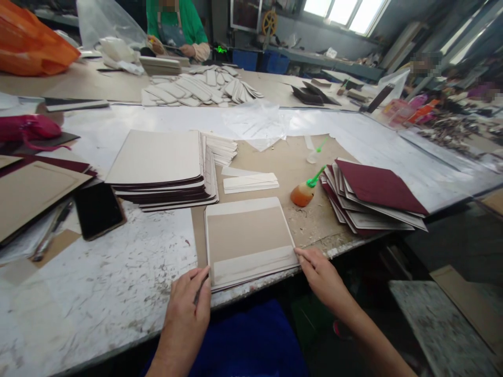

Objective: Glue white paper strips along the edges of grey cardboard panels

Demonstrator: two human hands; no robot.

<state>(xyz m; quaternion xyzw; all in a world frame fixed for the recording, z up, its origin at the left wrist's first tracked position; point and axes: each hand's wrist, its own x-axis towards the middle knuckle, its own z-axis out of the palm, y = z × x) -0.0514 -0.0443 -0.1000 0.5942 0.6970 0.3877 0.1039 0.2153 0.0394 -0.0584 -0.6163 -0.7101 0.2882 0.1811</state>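
Observation:
A flat beige cardboard panel (247, 230) with pale strips along its borders lies before me, at the table's front edge. Thin layers with a dark red edge show beneath it. My left hand (184, 309) is closed at its lower left edge, fingertips against the board. A dark sliver shows between thumb and forefinger; whether it is a tool or a gap I cannot tell. My right hand (320, 272) pinches the right edge near the front corner. Behind the panel lie white paper strips (251, 182) and a squeeze bottle (302, 195) of amber liquid with a green nozzle.
A tall stack of covered boards (157, 157) stands behind left, and maroon panels (385, 188) are piled at right. A phone (98, 212) and pen (53, 230) lie left. Farther back are heaped pale card pieces (204, 86) and a person in green (192, 26).

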